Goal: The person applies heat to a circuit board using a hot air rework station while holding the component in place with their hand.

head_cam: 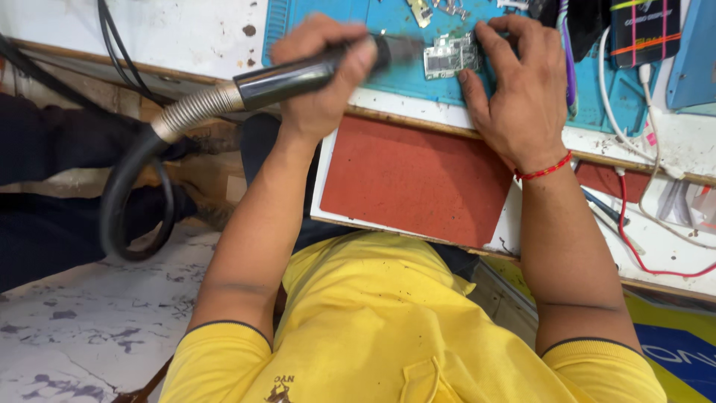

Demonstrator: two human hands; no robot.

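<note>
My left hand grips the black handle of a hot-air tool. Its metal nozzle points right at a small green circuit board and almost touches it. The board lies on a blue work mat at the bench edge. My right hand, a red thread around its wrist, rests on the mat with its fingertips pressing the board's right side and top. A ribbed metal collar and black hose trail from the tool down to the left.
A red pad lies on a white pull-out shelf below the bench edge. White and red cables run at the right, near a dark box. Small metal parts sit on the mat's far side. Dark-clothed legs are at the left.
</note>
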